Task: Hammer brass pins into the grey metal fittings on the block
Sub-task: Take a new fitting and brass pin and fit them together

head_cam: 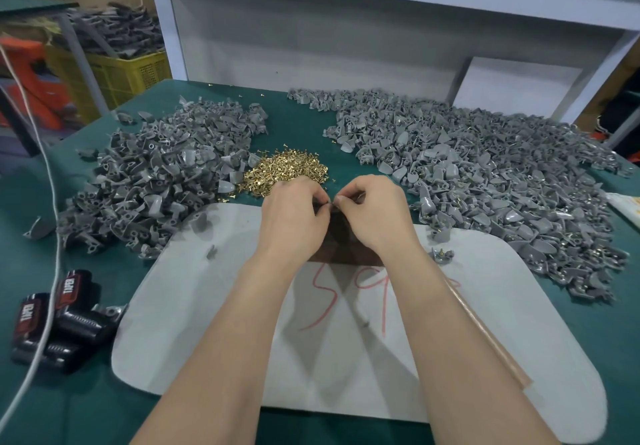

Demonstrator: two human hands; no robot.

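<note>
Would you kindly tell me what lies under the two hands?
A dark brown block on the pale board shows beneath the left hand and right hand; what their curled fingers hold is covered.

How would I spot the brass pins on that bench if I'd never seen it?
On the green table lie a left heap and a right heap of grey fittings. In the gap between them, just past the left hand, sits a small pile of pins. It alone is shiny gold.
</note>
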